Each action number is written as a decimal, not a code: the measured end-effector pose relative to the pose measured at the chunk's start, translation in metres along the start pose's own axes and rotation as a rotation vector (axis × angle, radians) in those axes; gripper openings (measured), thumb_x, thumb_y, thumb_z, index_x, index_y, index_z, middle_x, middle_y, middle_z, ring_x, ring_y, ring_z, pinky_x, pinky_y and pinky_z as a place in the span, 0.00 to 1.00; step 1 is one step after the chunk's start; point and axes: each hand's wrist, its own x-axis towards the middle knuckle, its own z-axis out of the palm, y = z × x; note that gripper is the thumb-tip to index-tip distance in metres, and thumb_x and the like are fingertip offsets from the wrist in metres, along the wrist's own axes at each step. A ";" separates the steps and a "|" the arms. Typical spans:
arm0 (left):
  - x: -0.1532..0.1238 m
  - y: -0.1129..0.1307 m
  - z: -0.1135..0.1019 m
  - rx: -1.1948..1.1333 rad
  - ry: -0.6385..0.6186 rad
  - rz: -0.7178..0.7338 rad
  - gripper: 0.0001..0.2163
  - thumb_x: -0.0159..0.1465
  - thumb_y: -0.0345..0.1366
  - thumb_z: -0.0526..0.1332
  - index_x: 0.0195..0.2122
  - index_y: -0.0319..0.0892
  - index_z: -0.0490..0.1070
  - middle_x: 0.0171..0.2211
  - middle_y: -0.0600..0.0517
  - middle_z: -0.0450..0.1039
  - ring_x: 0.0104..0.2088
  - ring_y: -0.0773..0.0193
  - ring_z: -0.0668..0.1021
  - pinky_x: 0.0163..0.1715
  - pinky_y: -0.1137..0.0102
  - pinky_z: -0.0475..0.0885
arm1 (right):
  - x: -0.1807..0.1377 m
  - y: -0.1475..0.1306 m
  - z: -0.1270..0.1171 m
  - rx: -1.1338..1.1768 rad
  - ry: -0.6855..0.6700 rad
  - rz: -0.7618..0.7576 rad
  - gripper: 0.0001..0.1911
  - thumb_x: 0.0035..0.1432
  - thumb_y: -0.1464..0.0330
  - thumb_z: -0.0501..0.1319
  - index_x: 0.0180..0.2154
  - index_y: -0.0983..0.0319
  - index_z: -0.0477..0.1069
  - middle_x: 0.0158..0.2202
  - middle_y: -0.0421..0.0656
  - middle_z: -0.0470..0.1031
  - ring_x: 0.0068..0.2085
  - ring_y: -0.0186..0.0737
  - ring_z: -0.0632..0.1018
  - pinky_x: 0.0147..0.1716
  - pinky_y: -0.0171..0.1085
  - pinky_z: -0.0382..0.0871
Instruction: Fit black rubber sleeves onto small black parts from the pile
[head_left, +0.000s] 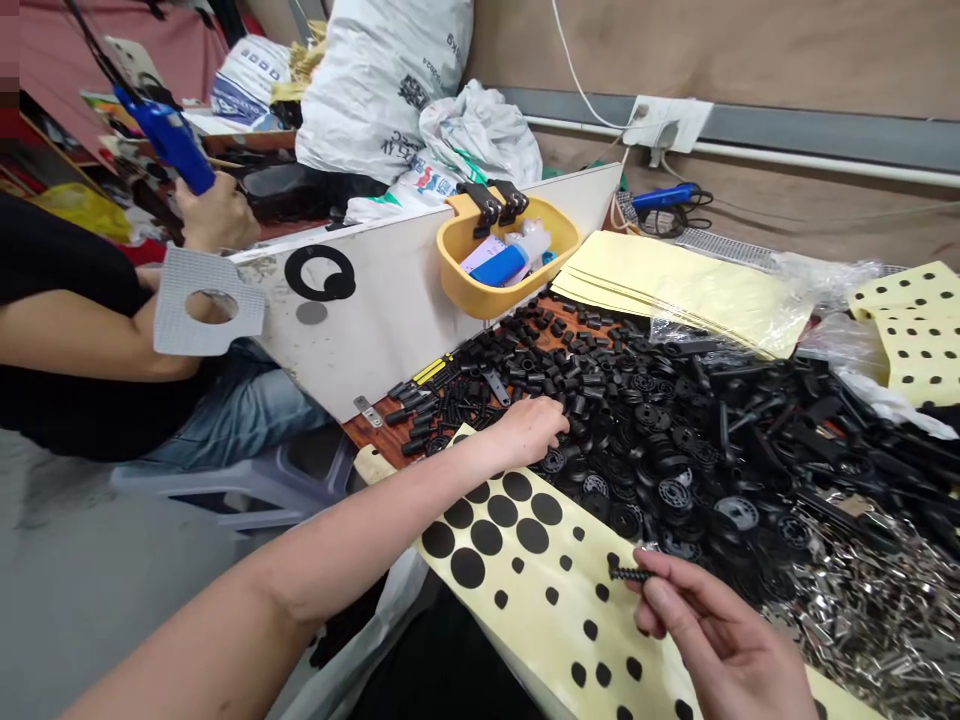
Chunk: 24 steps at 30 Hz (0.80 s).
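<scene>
My right hand (720, 620) pinches a short black coil spring (628, 574) between thumb and fingers, above a pale yellow sticker sheet (540, 625). Round black stickers (502, 511), large and small, sit on that sheet. Stretched forward, my left hand (529, 430) is at the near edge of a heap of black plastic parts. Its fingers are curled down, and whatever they grip is hidden. Near it lie short black tubes (551, 375) and ribbed black wheels (649, 418). Thin black springs (461, 405) are to its left.
A white board (375, 310) borders the table, with a yellow bin (487, 303) clipped on. Yellow sheets (675, 285) lie behind the heap; small metal pieces (862, 610) fill the right. Beyond the board, another person's hand (217, 212) holds a blue power tool (169, 140).
</scene>
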 end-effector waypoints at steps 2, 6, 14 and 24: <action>-0.004 0.003 -0.004 -0.103 0.038 -0.035 0.08 0.54 0.20 0.64 0.28 0.41 0.75 0.32 0.50 0.73 0.43 0.55 0.76 0.44 0.65 0.71 | 0.004 -0.001 -0.003 -0.001 -0.024 -0.020 0.19 0.47 0.54 0.72 0.35 0.61 0.82 0.23 0.43 0.79 0.25 0.42 0.80 0.28 0.35 0.80; -0.033 0.026 -0.005 -0.382 0.060 -0.110 0.10 0.65 0.29 0.56 0.46 0.36 0.72 0.32 0.48 0.73 0.32 0.62 0.77 0.32 0.69 0.72 | 0.003 -0.008 -0.005 -0.013 0.046 -0.191 0.13 0.50 0.60 0.71 0.35 0.61 0.81 0.28 0.44 0.81 0.27 0.42 0.81 0.28 0.36 0.79; -0.094 0.074 0.035 -1.903 -0.089 -0.424 0.15 0.55 0.35 0.72 0.40 0.34 0.75 0.31 0.48 0.76 0.29 0.68 0.78 0.29 0.76 0.71 | 0.001 -0.011 0.018 -0.341 0.213 -0.880 0.09 0.58 0.78 0.64 0.39 0.59 0.75 0.33 0.39 0.79 0.33 0.33 0.79 0.36 0.32 0.74; -0.101 0.090 0.048 -1.639 0.077 -0.323 0.08 0.54 0.31 0.69 0.35 0.35 0.77 0.25 0.52 0.76 0.22 0.72 0.74 0.28 0.74 0.69 | 0.001 0.003 0.023 -0.518 0.246 -0.955 0.06 0.60 0.77 0.62 0.35 0.60 0.70 0.27 0.39 0.76 0.27 0.32 0.77 0.29 0.31 0.71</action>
